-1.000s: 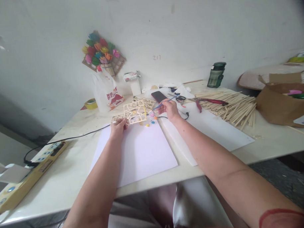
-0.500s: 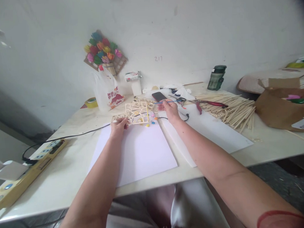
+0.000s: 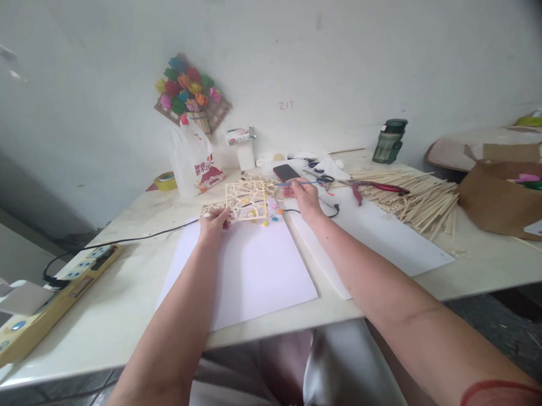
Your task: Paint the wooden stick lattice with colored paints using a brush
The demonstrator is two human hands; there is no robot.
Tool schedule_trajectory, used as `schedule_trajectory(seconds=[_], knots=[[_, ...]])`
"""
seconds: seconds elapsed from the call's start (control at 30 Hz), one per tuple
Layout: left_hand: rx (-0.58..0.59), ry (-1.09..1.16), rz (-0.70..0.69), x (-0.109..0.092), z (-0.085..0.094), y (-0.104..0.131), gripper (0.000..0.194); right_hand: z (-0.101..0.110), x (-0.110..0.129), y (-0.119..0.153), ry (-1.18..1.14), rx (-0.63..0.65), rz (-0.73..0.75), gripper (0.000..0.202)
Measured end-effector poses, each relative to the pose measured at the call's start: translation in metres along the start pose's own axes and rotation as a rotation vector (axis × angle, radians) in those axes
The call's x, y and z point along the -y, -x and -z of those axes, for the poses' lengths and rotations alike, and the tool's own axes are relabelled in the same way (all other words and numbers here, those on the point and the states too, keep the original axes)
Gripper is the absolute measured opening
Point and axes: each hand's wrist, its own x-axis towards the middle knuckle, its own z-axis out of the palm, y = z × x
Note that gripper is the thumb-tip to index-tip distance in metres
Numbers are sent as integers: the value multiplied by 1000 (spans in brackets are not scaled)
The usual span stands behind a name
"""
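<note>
My left hand (image 3: pixel 216 221) is closed on the left edge of a wooden lattice frame (image 3: pixel 245 201) made of thin sticks, held up above the paper. A yellow strip runs along the frame's right side. In my right hand (image 3: pixel 303 195) is a thin blue paintbrush (image 3: pixel 292 183), its tip pointing left toward the frame's upper right corner. Whether the tip touches the frame I cannot tell. Dabs of coloured paint (image 3: pixel 275 212) lie just right of the frame. Below it spreads a white sheet (image 3: pixel 260 274); more stick pieces sit behind my left fingers.
Right of my hands are a phone (image 3: pixel 285 172), scissors (image 3: pixel 326 179), red-handled pliers (image 3: pixel 381 187) and a heap of sticks (image 3: pixel 424 200). A plastic bag (image 3: pixel 192 161) and yellow tape (image 3: pixel 165 181) stand back left. A power strip (image 3: pixel 73 287) with a black cable lies left; a green bottle (image 3: pixel 390 141) stands behind.
The camera view has shifted slightly, so everything sits a little further right. Both hands keep their holds on the frame and the brush, with hardly any other motion.
</note>
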Motion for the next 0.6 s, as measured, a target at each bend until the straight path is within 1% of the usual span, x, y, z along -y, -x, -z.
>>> schedule_trajectory(seconds=[0.2, 0.43, 0.6], knots=[[-20, 13, 7, -2, -1, 1, 36, -1, 4, 1, -16, 8, -39, 17], [-26, 10, 9, 2, 1, -2, 33, 0, 6, 3, -12, 24, -62, 17], [-68, 23, 9, 0, 1, -1, 29, 1, 10, 4, 2, -38, -78, 17]])
